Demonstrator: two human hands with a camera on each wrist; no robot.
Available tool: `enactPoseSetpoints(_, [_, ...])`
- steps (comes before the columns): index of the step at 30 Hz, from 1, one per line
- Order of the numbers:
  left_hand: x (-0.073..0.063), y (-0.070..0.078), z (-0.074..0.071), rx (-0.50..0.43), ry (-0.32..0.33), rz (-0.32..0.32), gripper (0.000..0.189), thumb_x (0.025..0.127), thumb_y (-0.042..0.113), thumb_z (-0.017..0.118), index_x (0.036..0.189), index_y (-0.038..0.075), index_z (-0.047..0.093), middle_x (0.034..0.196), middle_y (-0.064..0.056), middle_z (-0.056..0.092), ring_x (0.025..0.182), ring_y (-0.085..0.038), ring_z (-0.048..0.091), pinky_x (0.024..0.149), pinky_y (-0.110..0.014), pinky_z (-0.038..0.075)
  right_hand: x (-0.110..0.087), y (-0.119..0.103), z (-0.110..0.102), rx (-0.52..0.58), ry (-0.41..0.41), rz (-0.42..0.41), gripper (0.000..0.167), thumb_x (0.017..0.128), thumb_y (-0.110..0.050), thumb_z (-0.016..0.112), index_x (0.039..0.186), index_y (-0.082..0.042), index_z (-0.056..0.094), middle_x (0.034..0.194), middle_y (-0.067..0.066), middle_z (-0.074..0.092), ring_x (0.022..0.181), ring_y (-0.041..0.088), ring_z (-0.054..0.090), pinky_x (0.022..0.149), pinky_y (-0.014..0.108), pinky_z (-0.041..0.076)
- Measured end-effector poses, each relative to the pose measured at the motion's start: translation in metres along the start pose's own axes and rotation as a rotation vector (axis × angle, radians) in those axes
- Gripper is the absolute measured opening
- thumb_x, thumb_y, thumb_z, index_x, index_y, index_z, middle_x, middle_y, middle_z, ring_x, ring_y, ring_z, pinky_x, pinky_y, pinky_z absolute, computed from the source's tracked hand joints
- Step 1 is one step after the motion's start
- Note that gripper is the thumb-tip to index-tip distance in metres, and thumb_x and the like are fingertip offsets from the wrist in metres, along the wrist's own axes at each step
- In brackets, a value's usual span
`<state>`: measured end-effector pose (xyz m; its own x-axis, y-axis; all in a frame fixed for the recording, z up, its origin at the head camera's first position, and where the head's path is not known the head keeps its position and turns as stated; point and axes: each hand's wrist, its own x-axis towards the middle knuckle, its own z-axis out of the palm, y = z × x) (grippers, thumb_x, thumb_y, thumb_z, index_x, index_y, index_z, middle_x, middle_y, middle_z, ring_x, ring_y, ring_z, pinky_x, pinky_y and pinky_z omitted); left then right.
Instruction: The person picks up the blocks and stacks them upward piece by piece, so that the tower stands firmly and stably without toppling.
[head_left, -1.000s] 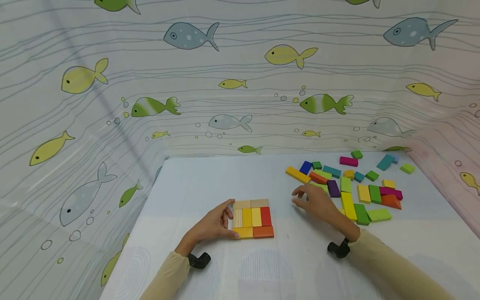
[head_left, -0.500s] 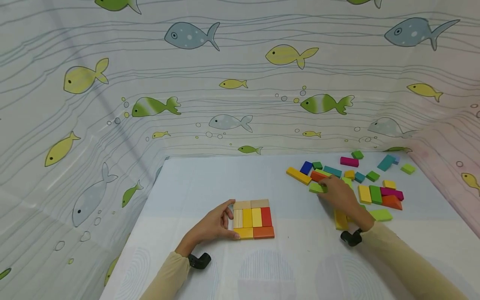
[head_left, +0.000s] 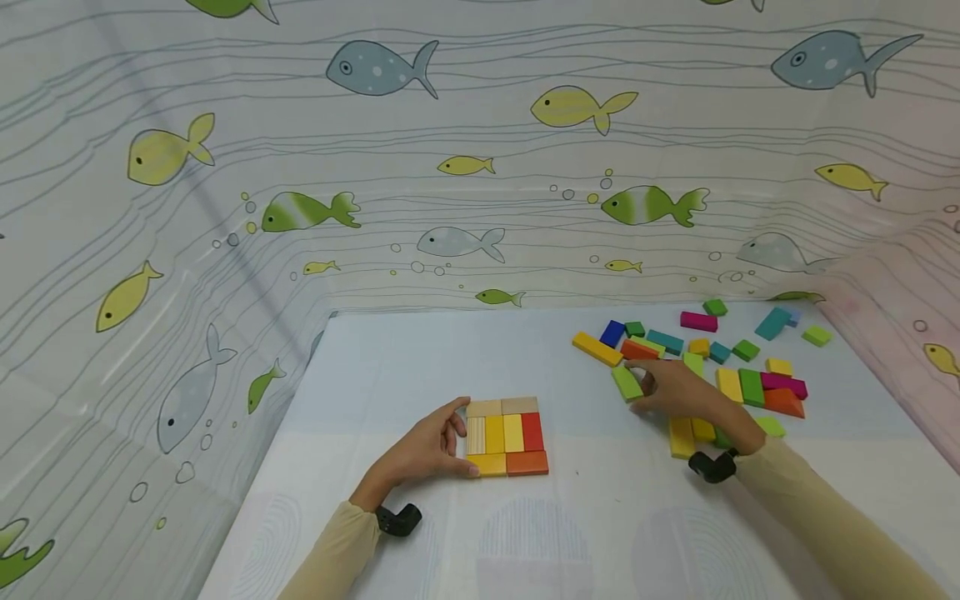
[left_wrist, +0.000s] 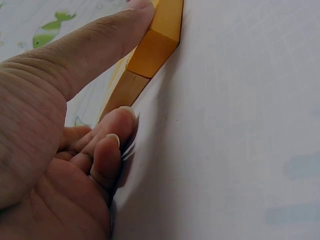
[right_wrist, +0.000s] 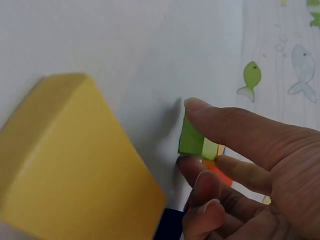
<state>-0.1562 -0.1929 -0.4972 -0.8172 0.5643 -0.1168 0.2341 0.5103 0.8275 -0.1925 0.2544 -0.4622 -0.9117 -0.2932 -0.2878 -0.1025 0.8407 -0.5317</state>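
My right hand (head_left: 678, 392) pinches a light green block (head_left: 627, 384) between thumb and fingers, at the left side of the loose blocks. In the right wrist view the green block (right_wrist: 192, 136) sits under the thumb tip. On the table, several blocks lie flat against each other as a square (head_left: 504, 436), in wood, yellow, red and orange. My left hand (head_left: 429, 446) rests at its left side, the thumb touching the lower yellow block (head_left: 491, 467) and the index fingertip at the top left corner. In the left wrist view the other fingers are loosely bent beside the yellow block (left_wrist: 156, 52).
Loose coloured blocks lie on the right of the table, among them a long yellow block (head_left: 596, 349), an orange block (head_left: 640, 349) and a purple-pink block (head_left: 698, 321). A fish-patterned sheet (head_left: 517, 196) rises behind and at both sides of the table (head_left: 397, 358).
My right hand has moved right from beside the square to the loose blocks and taken hold of the light green block, which is now turned. The left hand has stayed in place.
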Motion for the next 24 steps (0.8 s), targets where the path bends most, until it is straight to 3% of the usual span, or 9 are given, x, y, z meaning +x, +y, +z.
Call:
enactPoseSetpoints(7, [0.0, 0.002, 0.0, 0.002, -0.004, 0.006, 0.112, 0.075, 0.031, 0.095, 0.16, 0.005, 0.029, 0.11, -0.003, 0.057, 0.075, -0.015, 0.057, 0.067, -0.026, 0.05, 0.004, 0.002, -0.002, 0.046, -0.003, -0.013, 0.071, 0.087, -0.022, 0.085, 0.147, -0.005, 0.051, 0.09, 0.006, 0.059, 0.08, 0.023, 0.054, 0.067, 0.034, 0.048])
enactPoseSetpoints(14, [-0.001, 0.001, 0.0, -0.009, 0.002, 0.014, 0.112, 0.075, 0.03, 0.095, 0.161, 0.004, 0.028, 0.11, -0.004, 0.056, 0.075, -0.016, 0.057, 0.067, -0.026, 0.049, 0.008, 0.001, 0.002, 0.044, 0.011, -0.012, 0.073, 0.084, -0.026, 0.088, 0.146, -0.005, 0.055, 0.101, 0.007, 0.063, 0.089, 0.024, 0.057, 0.075, 0.034, 0.053])
enactPoseSetpoints(19, [-0.002, 0.0, 0.0, 0.015, 0.014, 0.04, 0.11, 0.076, 0.029, 0.094, 0.16, 0.002, 0.028, 0.111, -0.006, 0.056, 0.076, -0.018, 0.056, 0.068, -0.026, 0.048, 0.009, 0.0, 0.006, 0.003, 0.089, -0.044, 0.074, 0.081, -0.036, 0.089, 0.139, -0.001, 0.061, 0.109, 0.009, 0.066, 0.092, 0.024, 0.056, 0.077, 0.035, 0.053])
enactPoseSetpoints(24, [-0.002, 0.0, 0.001, 0.038, 0.025, 0.034, 0.111, 0.075, 0.033, 0.095, 0.16, 0.004, 0.03, 0.113, -0.002, 0.055, 0.079, -0.017, 0.056, 0.07, -0.026, 0.047, 0.005, -0.006, 0.01, 0.027, 0.182, -0.102, 0.071, 0.082, -0.036, 0.089, 0.138, -0.001, 0.062, 0.103, 0.009, 0.066, 0.079, 0.021, 0.054, 0.064, 0.03, 0.047])
